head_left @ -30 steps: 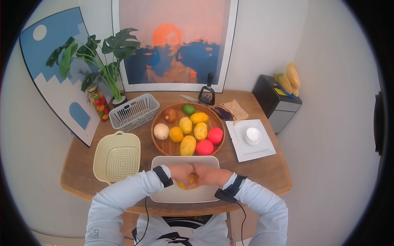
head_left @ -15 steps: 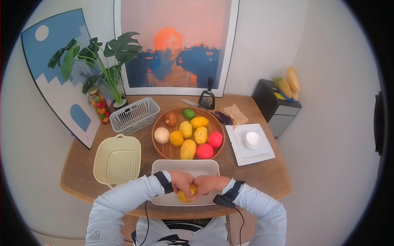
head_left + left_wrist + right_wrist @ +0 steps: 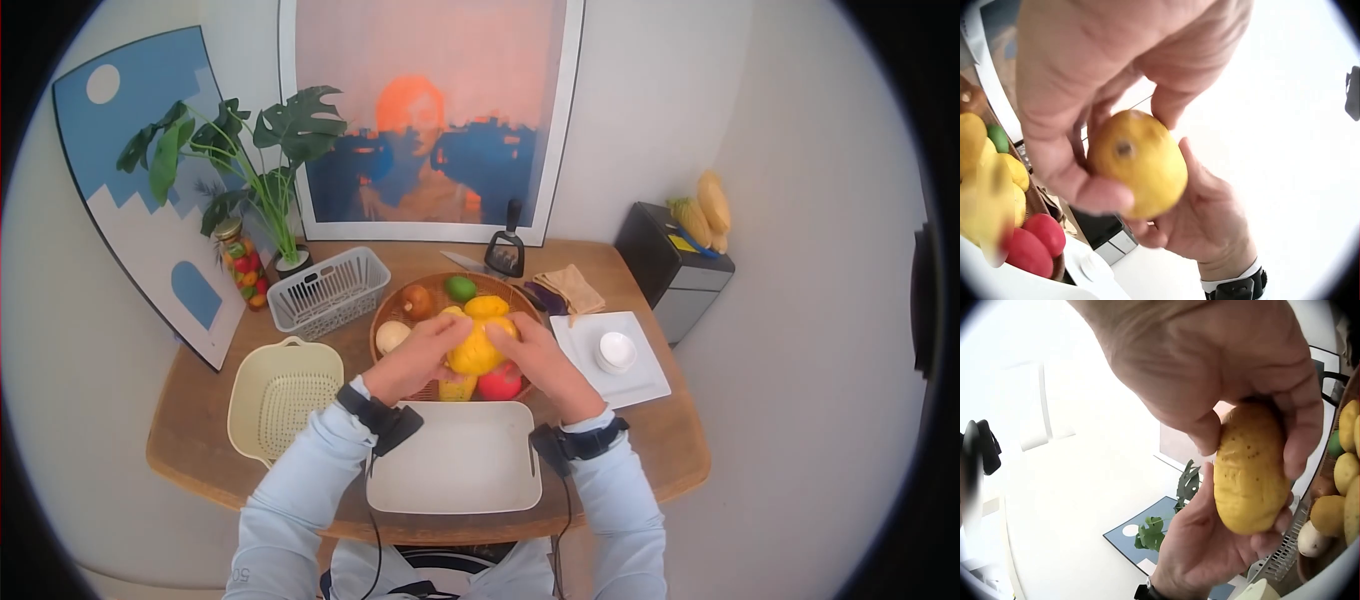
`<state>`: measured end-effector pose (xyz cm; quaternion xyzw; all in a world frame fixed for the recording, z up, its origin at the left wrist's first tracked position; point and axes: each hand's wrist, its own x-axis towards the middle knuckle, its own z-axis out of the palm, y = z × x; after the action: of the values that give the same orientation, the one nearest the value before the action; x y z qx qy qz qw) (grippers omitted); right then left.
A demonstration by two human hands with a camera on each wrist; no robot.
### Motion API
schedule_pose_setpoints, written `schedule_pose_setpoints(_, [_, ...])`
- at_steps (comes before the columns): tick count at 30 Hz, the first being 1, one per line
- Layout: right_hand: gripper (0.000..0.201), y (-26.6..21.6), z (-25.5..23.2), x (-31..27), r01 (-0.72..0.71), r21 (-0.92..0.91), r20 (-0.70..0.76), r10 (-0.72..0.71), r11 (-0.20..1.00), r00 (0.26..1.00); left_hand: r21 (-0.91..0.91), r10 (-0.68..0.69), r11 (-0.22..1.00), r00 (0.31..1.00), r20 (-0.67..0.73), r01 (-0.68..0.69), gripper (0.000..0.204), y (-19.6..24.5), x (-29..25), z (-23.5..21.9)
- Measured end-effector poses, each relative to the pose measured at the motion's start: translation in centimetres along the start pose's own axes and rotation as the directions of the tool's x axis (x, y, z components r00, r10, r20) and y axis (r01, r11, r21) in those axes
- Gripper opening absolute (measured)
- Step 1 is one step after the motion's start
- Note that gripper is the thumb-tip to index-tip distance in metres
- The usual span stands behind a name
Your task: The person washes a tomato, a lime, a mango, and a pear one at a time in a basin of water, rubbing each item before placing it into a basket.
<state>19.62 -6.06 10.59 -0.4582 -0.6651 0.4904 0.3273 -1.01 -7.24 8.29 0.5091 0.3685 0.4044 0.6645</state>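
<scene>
A yellow, slightly wrinkled fruit (image 3: 478, 348) is held up over the round wicker basket (image 3: 376, 350) by both hands. My left hand (image 3: 413, 352) grips its left side; in the left wrist view the thumb and fingers curl round the fruit (image 3: 1141, 164), its dark end spot showing. My right hand (image 3: 549, 370) holds the other side, and the right wrist view shows fingers round the long fruit (image 3: 1250, 472). Below the hands stands a white rectangular tray (image 3: 453, 460) with nothing in it.
A cream colander (image 3: 285, 395) and a grey basket (image 3: 330, 292) stand at the left. Behind the wicker basket is a grater (image 3: 506, 250) beside a knife. At the right are a folded cloth (image 3: 570, 288) and a white plate (image 3: 645, 360) with a small bowl (image 3: 614, 352).
Both hands have risen from the white tray and moved forward over the wicker basket, carrying the yellow fruit with them. The tray's inside now shows bare.
</scene>
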Motion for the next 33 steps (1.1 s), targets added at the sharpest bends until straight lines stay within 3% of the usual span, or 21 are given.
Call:
schedule_pose_setpoints(2, [0.061, 0.8, 0.9, 2.2, 0.097, -0.082, -0.177, -0.110, 0.992, 0.978, -0.156, 0.085, 0.982, 0.988, -0.130, -0.105, 0.041, -1.0, 2.2, 0.3])
schedule_pose_setpoints(4, [0.059, 2.9, 2.3, 5.6, 0.192, -0.253, -0.348, -0.274, 0.948, 0.896, -0.234, 0.115, 0.957, 0.964, -0.238, -0.172, 0.041, -2.1, 3.7, 0.9])
schedule_pose_setpoints(5, [0.054, 3.7, 3.6, 6.7, 0.252, -0.142, -0.457, -0.289, 0.957, 0.841, -0.290, 0.123, 0.936, 0.958, -0.259, -0.198, 0.039, -2.7, 4.3, 0.7])
schedule_pose_setpoints(8, [0.054, 4.3, 6.2, 7.3, 0.293, 0.086, -0.528, -0.206, 0.952, 0.824, -0.388, 0.099, 0.896, 0.947, -0.306, -0.218, 0.037, -4.1, 5.5, 0.7])
schedule_pose_setpoints(9, [0.056, 4.7, 6.6, 7.4, 0.249, 0.072, -0.542, -0.172, 0.966, 0.822, -0.390, 0.096, 0.895, 0.948, -0.304, -0.216, 0.038, -4.8, 5.6, 0.2])
schedule_pose_setpoints(12, [0.049, 6.4, 7.5, 7.3, 0.383, -0.021, -0.501, -0.342, 0.923, 0.795, -0.435, 0.003, 0.893, 0.967, -0.256, -0.118, 0.041, -5.7, 5.9, -1.1])
schedule_pose_setpoints(14, [0.048, 6.9, 7.5, 7.5, 0.412, -0.185, -0.491, -0.447, 0.892, 0.747, -0.518, -0.064, 0.855, 0.982, -0.179, -0.038, 0.043, -6.9, 6.4, -2.4])
schedule_pose_setpoints(16, [0.047, 7.0, 7.0, 8.0, 0.414, -0.384, -0.468, -0.560, 0.826, 0.683, -0.545, -0.036, 0.837, 0.986, -0.163, -0.059, 0.040, -6.7, 6.0, -2.0])
schedule_pose_setpoints(17, [0.043, 6.9, 6.9, 8.1, 0.385, -0.349, -0.484, -0.516, 0.854, 0.707, -0.558, -0.023, 0.826, 0.987, -0.159, -0.071, 0.039, -6.7, 5.7, -1.6])
schedule_pose_setpoints(19, [0.036, 6.2, 6.5, 7.7, 0.327, -0.280, -0.512, -0.428, 0.903, 0.745, -0.429, 0.004, 0.891, 0.948, -0.319, -0.149, 0.035, -6.3, 5.5, -0.7])
schedule_pose_setpoints(22, [0.031, 8.4, 5.4, 8.6, 0.300, -0.034, -0.509, -0.275, 0.953, 0.816, -0.197, 0.098, 0.955, 0.865, -0.493, -0.220, 0.029, -6.4, 5.9, 0.1])
schedule_pose_setpoints(24, [0.032, 8.6, 5.5, 8.3, 0.256, -0.107, -0.519, -0.274, 0.961, 0.810, -0.074, 0.217, 0.951, 0.819, -0.530, -0.300, 0.028, -6.8, 6.3, 0.3])
schedule_pose_setpoints(25, [0.032, 8.0, 5.6, 7.9, 0.235, -0.145, -0.522, -0.276, 0.961, 0.807, -0.176, 0.151, 0.945, 0.846, -0.511, -0.275, 0.028, -6.8, 6.2, 0.1])
schedule_pose_setpoints(28, [0.034, 5.1, 7.1, 6.6, 0.421, -0.571, -0.449, -0.697, 0.705, 0.558, -0.422, 0.020, 0.881, 0.909, -0.416, -0.212, 0.028, -5.9, 5.5, -1.0])
schedule_pose_setpoints(30, [0.038, 4.2, 7.1, 6.0, 0.356, -0.607, -0.411, -0.664, 0.710, 0.625, -0.532, -0.007, 0.825, 0.938, -0.346, -0.190, 0.027, -5.8, 5.0, -1.2])
schedule_pose_setpoints(31, [0.040, 4.0, 7.0, 5.9, 0.322, -0.626, -0.393, -0.644, 0.710, 0.657, -0.437, 0.014, 0.878, 0.923, -0.385, -0.196, 0.027, -5.8, 5.0, -1.1])
schedule_pose_setpoints(33, [0.038, 7.5, 6.1, 7.7, 0.318, -0.345, -0.455, -0.453, 0.883, 0.767, -0.236, 0.067, 0.953, 0.889, -0.452, -0.192, 0.027, -6.2, 5.3, -0.7])
